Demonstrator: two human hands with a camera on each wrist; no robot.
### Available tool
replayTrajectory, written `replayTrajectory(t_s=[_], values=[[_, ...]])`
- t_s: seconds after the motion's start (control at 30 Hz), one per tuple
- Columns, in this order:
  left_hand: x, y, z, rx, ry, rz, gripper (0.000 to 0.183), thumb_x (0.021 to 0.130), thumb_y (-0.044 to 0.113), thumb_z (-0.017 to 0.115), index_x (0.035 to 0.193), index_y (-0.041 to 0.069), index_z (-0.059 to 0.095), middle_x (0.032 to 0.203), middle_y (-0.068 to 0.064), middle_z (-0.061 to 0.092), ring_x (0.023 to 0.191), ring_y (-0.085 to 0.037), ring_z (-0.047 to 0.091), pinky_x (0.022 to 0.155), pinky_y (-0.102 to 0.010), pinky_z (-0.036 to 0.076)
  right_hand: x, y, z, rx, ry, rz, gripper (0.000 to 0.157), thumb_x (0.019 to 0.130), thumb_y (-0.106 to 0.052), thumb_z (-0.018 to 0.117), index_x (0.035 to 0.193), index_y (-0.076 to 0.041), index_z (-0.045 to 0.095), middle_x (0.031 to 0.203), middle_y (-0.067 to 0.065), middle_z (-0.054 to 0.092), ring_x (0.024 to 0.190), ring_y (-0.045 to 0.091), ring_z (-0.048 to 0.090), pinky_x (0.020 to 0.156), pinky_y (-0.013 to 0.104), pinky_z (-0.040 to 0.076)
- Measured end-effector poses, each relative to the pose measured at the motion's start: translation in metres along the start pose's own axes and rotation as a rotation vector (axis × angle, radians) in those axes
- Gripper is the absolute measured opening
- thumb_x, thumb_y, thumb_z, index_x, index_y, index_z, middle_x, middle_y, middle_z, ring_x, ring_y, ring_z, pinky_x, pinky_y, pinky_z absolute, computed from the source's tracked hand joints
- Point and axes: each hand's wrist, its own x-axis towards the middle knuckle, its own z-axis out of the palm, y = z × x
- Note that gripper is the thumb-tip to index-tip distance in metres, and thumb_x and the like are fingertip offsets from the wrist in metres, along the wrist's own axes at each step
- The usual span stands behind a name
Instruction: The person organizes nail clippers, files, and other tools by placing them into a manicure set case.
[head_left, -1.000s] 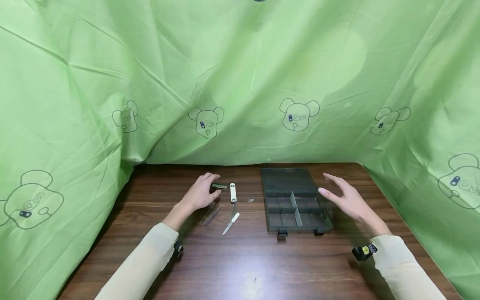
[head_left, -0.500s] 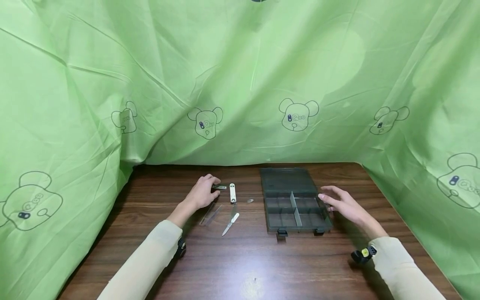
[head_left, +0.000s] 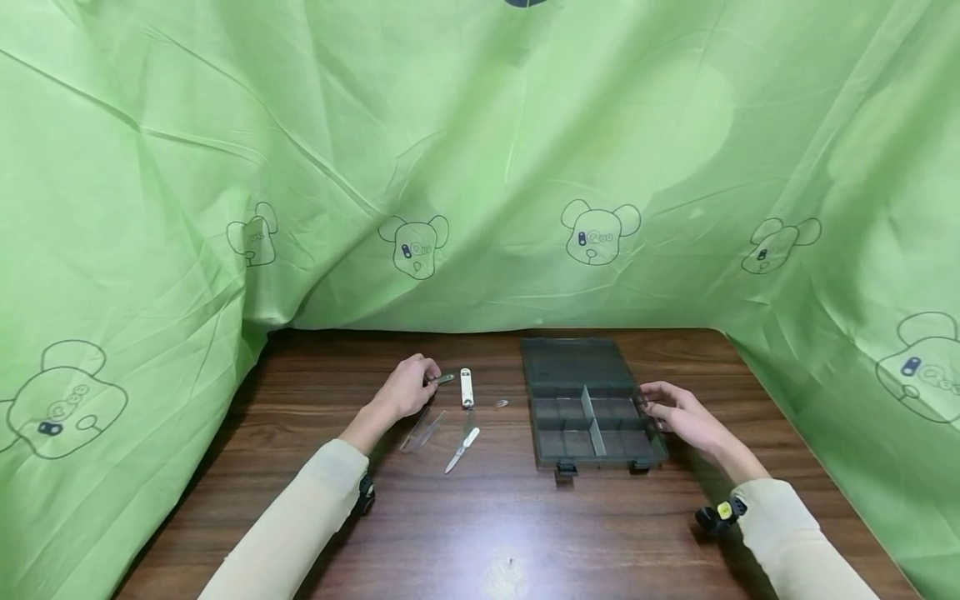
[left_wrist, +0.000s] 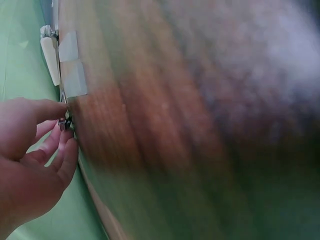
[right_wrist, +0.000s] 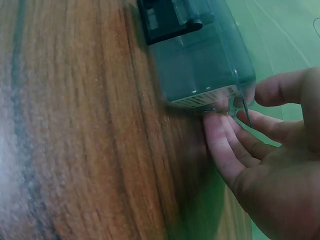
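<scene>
In the head view my left hand (head_left: 407, 387) pinches a small dark green nail clipper (head_left: 446, 379) between thumb and fingers. Its metal head (left_wrist: 64, 123) shows at the fingertips in the left wrist view. Just right of it lies a white nail clipper (head_left: 467, 385). My right hand (head_left: 686, 418) holds the right side of a dark translucent compartment box (head_left: 607, 461), whose lid lies folded back. From the right wrist, the thumb (right_wrist: 280, 89) is at the upper rim and the other fingertips press low against the labelled side wall.
Near the left forearm lie narrow clear plastic strips (head_left: 427, 432). A small white-handled blade (head_left: 462, 450) and a tiny clear oval piece (head_left: 502, 403) rest between them and the box. Green curtains (head_left: 480, 300) stand around the wooden table (head_left: 450, 533).
My right hand has come down and in onto the box's right side. My left fingers have closed on the dark green nail clipper, and its free end now tips upward.
</scene>
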Motion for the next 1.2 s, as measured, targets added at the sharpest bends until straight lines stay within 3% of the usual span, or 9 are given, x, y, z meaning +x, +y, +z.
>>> replayTrajectory(t_s=[0.23,0.57,0.87,1.03,1.2], values=[[0.001,0.002,-0.008,0.001,-0.063,-0.018,0.01,0.094,0.002,0.071,0.104,0.003,0.071,0.102,-0.008,0.063,0.093,-0.022,0.061,0.087,-0.038,0.054,-0.001,-0.001,-0.003,0.061,-0.045,-0.011,0.045,0.109,-0.004,0.051,0.149,0.014,0.04,0.137,0.035,0.052,0.101,0.022,0.064,0.08,0.031,0.057],[-0.003,0.003,-0.023,0.043,-0.072,-0.007,0.01,0.097,0.006,0.071,0.106,0.006,0.071,0.104,-0.006,0.063,0.096,-0.02,0.062,0.09,-0.041,0.054,-0.001,0.004,-0.003,0.148,-0.063,0.022,0.045,0.109,-0.005,0.05,0.149,0.013,0.038,0.137,0.032,0.052,0.104,0.019,0.064,0.083,0.031,0.058],[-0.004,0.039,-0.027,-0.05,-0.06,0.114,0.012,0.095,0.003,0.072,0.106,0.003,0.07,0.103,-0.006,0.064,0.096,-0.02,0.063,0.089,-0.037,0.055,0.003,0.007,-0.004,0.147,-0.056,0.022,0.045,0.109,-0.006,0.05,0.148,0.013,0.039,0.138,0.034,0.051,0.104,0.018,0.064,0.083,0.031,0.058],[-0.001,0.062,-0.022,-0.108,-0.091,0.207,0.011,0.093,0.002,0.073,0.103,0.003,0.069,0.1,-0.006,0.065,0.092,-0.017,0.063,0.085,-0.029,0.056,0.002,0.006,-0.003,0.148,-0.052,0.024,0.045,0.108,-0.005,0.05,0.149,0.013,0.038,0.138,0.035,0.05,0.105,0.019,0.063,0.083,0.031,0.057],[0.003,0.087,-0.017,-0.136,-0.099,0.259,0.01,0.092,0.002,0.072,0.101,0.003,0.069,0.099,-0.007,0.066,0.09,-0.017,0.064,0.081,-0.026,0.055,0.0,0.002,-0.002,0.145,-0.049,0.018,0.046,0.108,-0.005,0.05,0.149,0.013,0.038,0.138,0.034,0.05,0.104,0.019,0.063,0.083,0.031,0.057]])
